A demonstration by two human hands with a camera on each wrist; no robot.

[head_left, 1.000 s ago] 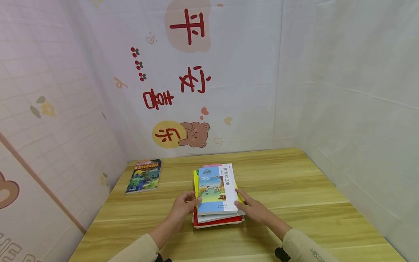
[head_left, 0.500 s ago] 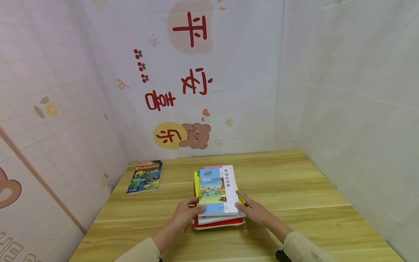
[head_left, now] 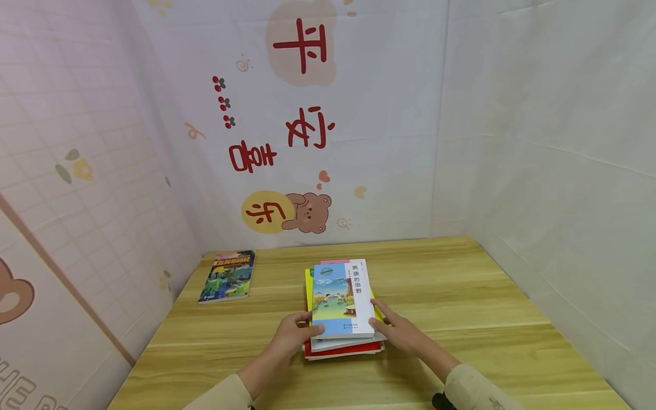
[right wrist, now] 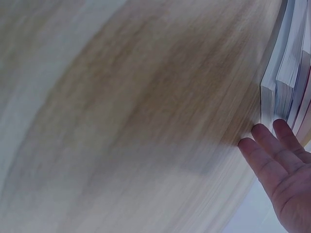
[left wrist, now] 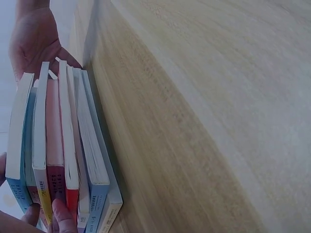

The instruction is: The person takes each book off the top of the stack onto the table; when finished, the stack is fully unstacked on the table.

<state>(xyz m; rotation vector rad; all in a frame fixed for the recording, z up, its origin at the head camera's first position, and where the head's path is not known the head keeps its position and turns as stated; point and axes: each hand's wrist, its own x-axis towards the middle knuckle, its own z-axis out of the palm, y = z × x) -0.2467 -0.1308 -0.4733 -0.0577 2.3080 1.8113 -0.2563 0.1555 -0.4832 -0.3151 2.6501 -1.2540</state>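
Note:
A stack of books lies flat on the wooden table, its edges uneven. On top is a blue-and-white storybook [head_left: 335, 299], over yellow and red books [head_left: 348, 347]. My left hand [head_left: 292, 336] lies along the stack's left side. Its thumb reaches over the top book's front left corner, and its fingertips [left wrist: 62, 216] press on spines midway down. My right hand [head_left: 402, 330] is against the opposite side, thumb at the top book's edge. In the right wrist view its extended fingers [right wrist: 269, 153] touch the lower books [right wrist: 286, 82].
A colourful comic-style book [head_left: 228, 276] lies alone at the table's back left. The wood-grain table [head_left: 451, 296] meets a printed white curtain [head_left: 379, 142] behind and on both sides.
My left hand has slid toward me along the stack, and its thumb now reaches a little farther over the top cover. The right hand stays at its side; the head view shifts slightly.

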